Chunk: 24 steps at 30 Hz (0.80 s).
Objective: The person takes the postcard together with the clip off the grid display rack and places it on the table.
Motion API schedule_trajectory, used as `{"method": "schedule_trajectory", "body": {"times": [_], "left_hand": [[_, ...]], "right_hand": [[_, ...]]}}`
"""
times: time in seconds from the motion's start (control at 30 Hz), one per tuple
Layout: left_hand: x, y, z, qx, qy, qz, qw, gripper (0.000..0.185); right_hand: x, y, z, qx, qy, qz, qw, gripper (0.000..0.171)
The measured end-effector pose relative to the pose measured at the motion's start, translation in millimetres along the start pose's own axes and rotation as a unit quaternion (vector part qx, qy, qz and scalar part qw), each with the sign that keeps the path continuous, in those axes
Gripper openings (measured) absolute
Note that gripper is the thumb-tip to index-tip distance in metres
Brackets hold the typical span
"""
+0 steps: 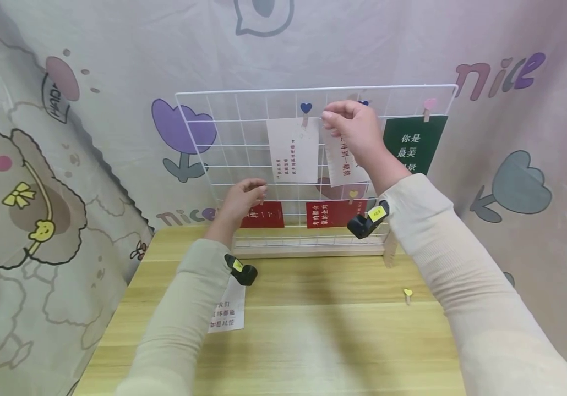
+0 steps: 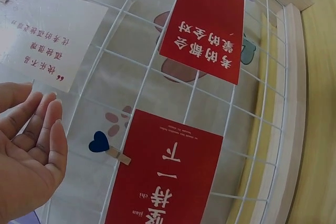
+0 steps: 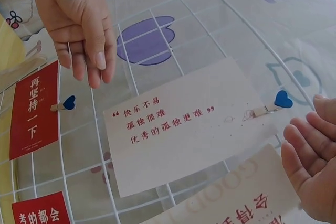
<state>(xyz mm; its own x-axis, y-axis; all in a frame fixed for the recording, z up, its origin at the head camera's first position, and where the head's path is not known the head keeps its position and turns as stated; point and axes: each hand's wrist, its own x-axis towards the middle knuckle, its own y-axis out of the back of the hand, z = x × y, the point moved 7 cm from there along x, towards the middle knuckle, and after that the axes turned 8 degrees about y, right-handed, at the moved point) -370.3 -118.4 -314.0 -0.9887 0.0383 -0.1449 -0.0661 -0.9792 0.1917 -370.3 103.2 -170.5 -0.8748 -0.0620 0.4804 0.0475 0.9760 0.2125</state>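
In the head view my right hand (image 1: 355,129) is raised near the top of a white wire grid (image 1: 254,145), in front of a second white card (image 1: 340,159). Its fingers are loosely bent, with nothing seen between them. Just left of it, a blue heart clip (image 3: 283,99) fastens a white card with red writing (image 3: 178,124). My left hand (image 1: 241,201) hovers lower, before the red card (image 2: 168,171) that carries another blue heart clip (image 2: 98,142). In the left wrist view the left fingers are relaxed, and they hold nothing.
A green card (image 1: 414,140) hangs from a pink heart clip (image 1: 429,104) at right. Another red card (image 2: 205,24) has a yellow heart clip. On the wooden table (image 1: 313,341) lie a yellow heart clip (image 1: 408,294) and a white card (image 1: 229,311), partly behind the left arm.
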Motion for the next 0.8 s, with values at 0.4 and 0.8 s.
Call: {"method": "schedule_trajectory", "body": {"times": [0.4, 0.8], "left_hand": [[9.8, -3.3, 4.9, 0.027, 0.014, 0.026, 0.9992, 0.033], [13.9, -5.7, 12.9, 0.0, 0.004, 0.03, 0.9995, 0.034]], "right_hand": [[11.0, -11.4, -7.7, -0.021, -0.004, -0.014, 1.0, 0.034], [16.8, -15.0, -7.7, -0.076, -0.021, -0.004, 0.997, 0.031]]}}
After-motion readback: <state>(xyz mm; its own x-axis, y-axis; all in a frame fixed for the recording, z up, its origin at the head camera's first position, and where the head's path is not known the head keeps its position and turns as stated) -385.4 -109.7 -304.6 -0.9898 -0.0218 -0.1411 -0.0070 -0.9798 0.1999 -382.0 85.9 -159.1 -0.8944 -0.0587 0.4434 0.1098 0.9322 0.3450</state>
